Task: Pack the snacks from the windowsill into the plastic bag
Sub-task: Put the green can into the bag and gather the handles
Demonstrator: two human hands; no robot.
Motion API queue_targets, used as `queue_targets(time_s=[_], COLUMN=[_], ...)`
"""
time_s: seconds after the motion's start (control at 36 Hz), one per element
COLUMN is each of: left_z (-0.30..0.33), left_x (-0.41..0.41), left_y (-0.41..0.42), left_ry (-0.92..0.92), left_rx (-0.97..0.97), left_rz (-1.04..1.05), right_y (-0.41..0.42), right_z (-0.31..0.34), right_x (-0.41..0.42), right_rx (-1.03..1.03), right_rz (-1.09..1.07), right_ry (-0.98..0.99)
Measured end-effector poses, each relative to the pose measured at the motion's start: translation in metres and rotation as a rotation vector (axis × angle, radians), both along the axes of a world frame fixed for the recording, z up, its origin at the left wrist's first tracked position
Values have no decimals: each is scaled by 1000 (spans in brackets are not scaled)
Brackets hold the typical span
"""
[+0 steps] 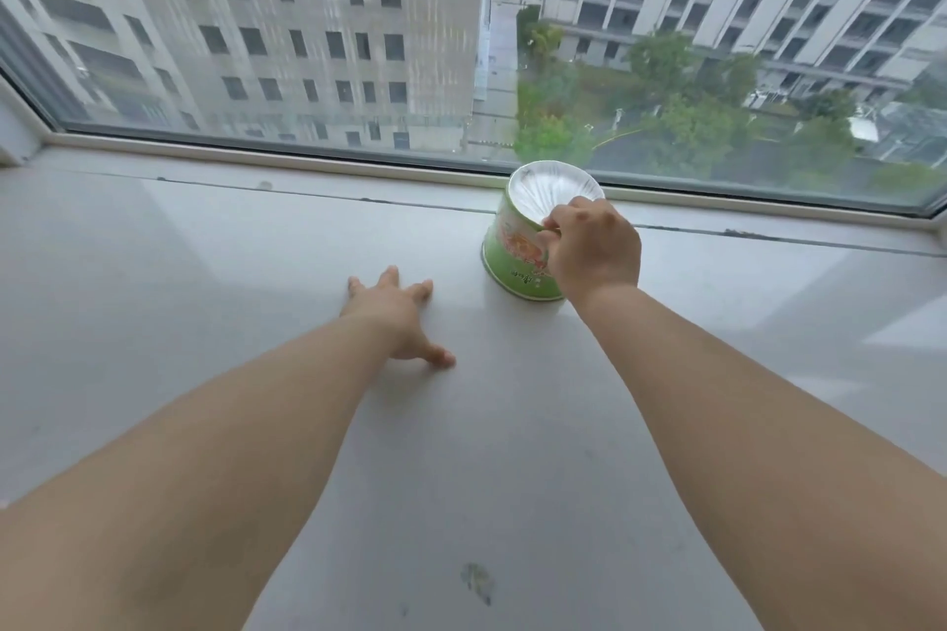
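I see a pale windowsill (205, 272) below the glass; a green snack tub (517, 261) stands on it, my left hand (397, 318) flat beside.

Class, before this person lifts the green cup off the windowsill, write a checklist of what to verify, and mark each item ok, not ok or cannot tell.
1. Right hand grips the green paper snack cup with the white plastic-wrapped top: ok, fingers curl over its rim and side.
2. Cup stands steady on the pale grey windowsill: ok, though it appears to be upside down, wide end down.
3. Left hand is free to help: ok, it rests flat and open on the sill, apart from the cup.
4. Plastic bag is ready and open: cannot tell, none in view.
5. Other snacks left to pack: cannot tell, only this cup is in view.
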State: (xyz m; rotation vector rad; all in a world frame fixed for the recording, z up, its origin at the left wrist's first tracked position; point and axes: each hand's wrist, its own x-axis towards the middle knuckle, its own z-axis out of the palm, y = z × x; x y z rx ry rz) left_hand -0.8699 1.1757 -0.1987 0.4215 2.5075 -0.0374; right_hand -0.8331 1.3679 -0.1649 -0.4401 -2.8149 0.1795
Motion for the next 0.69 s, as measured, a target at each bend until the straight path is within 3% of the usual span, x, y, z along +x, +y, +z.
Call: queue_targets(time_s=[0.14, 0.25, 0.31, 0.39, 0.47, 0.58, 0.69], left_z=[5, 2, 9, 38, 63, 65, 52], left_x=[4, 5, 6, 20, 26, 21, 25], left_y=[-1, -4, -3, 12, 35, 50, 51], left_ry=[-30, -112, -150, -246, -244, -252, -134], left_rx=[27, 153, 353, 867, 1132, 1060, 857], left_rz=[4, 142, 284, 506, 479, 465, 300], right_y=[-4, -14, -18, -20, -19, -20, -23], right_z=[3, 3, 5, 4, -4, -5, 15], right_x=[22, 48, 61, 77, 91, 108, 106], right_rx=[-39, 8, 76, 135, 186, 130, -276], right_rz=[42, 142, 187, 234, 337, 348, -45], right_ry=[30, 148, 142, 125, 157, 262, 343])
